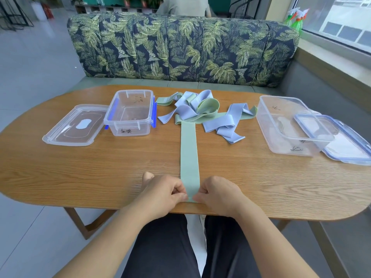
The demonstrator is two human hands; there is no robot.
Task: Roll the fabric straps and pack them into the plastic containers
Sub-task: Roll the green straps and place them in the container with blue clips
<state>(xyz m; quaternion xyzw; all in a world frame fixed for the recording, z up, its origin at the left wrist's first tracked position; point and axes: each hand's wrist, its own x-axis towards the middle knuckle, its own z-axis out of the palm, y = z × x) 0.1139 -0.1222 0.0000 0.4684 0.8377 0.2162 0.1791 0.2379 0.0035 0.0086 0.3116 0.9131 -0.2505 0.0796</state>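
Observation:
A green fabric strap (189, 149) lies flat and straight down the middle of the wooden table (100, 173), running from a tangled pile of green and pale blue straps (200, 111) to the near edge. My left hand (162, 194) and my right hand (217, 194) pinch the strap's near end from either side, fingers curled on it. An open clear container with blue clips (130, 113) stands at the back left. A larger clear container (289, 125) stands at the right. Both look empty.
A clear lid (74, 126) lies flat left of the small container. A blue-rimmed lid (345, 141) leans by the right container. A leaf-patterned sofa (180, 49) runs behind the table, with a seated person beyond it. A window sill with spray bottles (297, 19) is at the right.

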